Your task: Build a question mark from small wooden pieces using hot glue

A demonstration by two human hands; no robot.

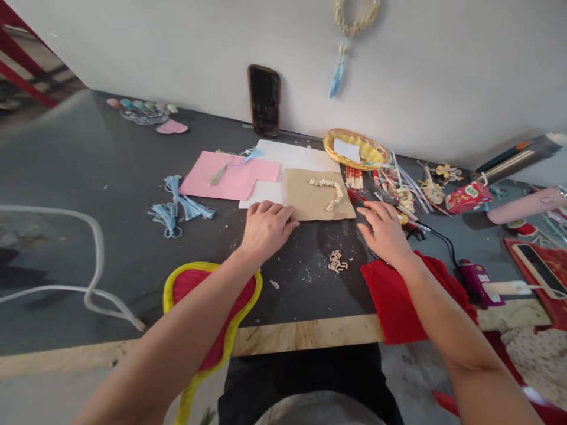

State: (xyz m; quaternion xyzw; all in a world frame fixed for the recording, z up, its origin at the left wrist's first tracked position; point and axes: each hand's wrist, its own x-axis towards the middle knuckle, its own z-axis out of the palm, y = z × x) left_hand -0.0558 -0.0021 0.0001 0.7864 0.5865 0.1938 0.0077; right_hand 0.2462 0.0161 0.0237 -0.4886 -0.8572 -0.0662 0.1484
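Observation:
My left hand (268, 230) is at the near left corner of a piece of brown cardboard (305, 203), fingers bent over the corner and thumb at its front edge. A curved row of small cream pieces (336, 192) lies on the cardboard in a hook shape. Just off the cardboard's right corner, my right hand (384, 231) has its thumb and fingers apart, with nothing visible between them. Between my forearms, a small heap of short pale tube-like pieces (338, 261) rests on the dark tabletop (305, 301), with white crumbs beside it.
Pink paper (230, 180), white sheets (301, 154) and blue tassels (170, 212) lie left and behind. A phone (264, 100) leans on the wall near a wicker basket (334, 154). Red cloth (381, 301) sits under my right forearm, a yellow-edged red piece (177, 280) under my left.

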